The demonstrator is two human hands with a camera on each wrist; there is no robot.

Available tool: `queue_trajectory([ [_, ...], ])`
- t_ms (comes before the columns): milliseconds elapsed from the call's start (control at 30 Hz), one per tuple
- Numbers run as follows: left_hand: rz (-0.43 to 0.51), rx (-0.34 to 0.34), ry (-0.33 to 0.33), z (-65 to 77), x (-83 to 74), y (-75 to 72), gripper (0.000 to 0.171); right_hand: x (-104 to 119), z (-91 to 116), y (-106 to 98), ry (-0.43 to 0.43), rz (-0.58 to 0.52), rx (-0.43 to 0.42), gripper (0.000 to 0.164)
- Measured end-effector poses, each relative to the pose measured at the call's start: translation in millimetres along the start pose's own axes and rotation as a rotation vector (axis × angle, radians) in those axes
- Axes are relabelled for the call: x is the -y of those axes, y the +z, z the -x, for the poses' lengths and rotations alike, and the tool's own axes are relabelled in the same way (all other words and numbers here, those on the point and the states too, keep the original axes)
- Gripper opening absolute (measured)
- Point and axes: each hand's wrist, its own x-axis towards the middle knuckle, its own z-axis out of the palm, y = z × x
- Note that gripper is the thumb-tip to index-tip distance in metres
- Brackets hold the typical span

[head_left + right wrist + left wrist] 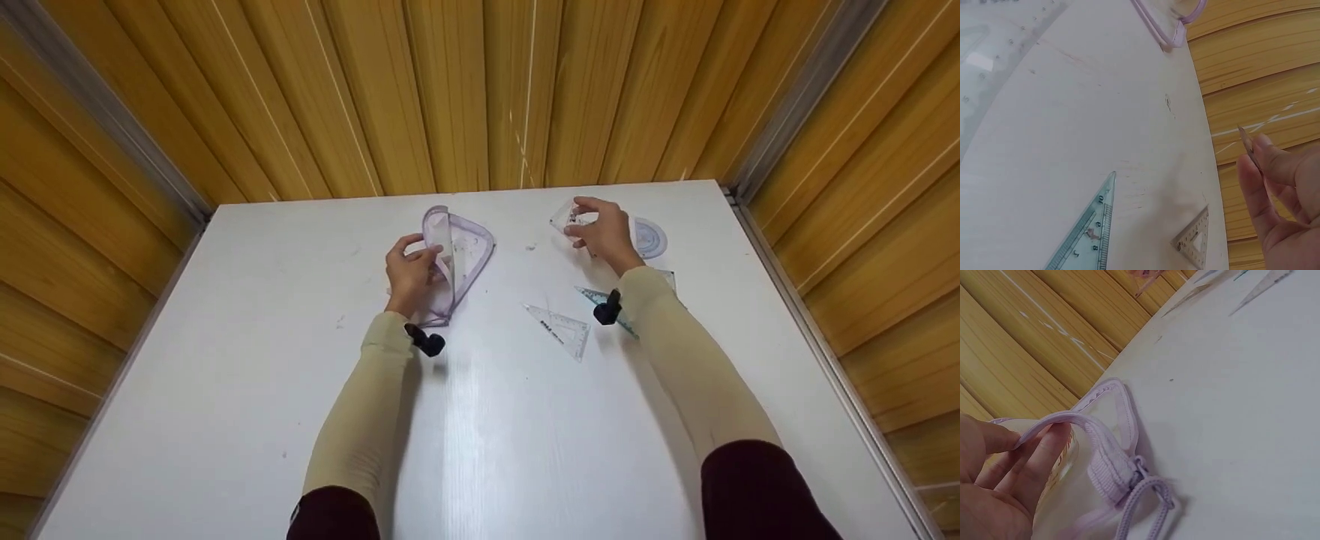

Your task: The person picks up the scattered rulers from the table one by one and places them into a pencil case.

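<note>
Set-square (561, 215), perhaps — between right fingertips (1264, 142)

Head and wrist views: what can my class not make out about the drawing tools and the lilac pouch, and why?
Teal set square: head view, partly behind the black wrist camera and right sleeve.
Round disc: head view, left edge behind the right hand; markings too small.
Held piece: right wrist view, outline lost, seen nearly edge-on.
Lilac pouch: left wrist view, lower part cut off by the bottom edge.
</note>
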Motion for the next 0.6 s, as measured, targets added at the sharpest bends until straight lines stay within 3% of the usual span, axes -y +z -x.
queue_trajectory([
  [333,0.040,-0.015,0.019,3.2,1.5,2.4,0.034,10.0,-8.2,15.0,-0.032,-0.064,0.024,0.069],
  [600,0.056,-0.017,0.005,3.7,0.8,5.2,0.035,18.2,-8.6,34.3,-0.044,-0.042,0.063,0.068],
])
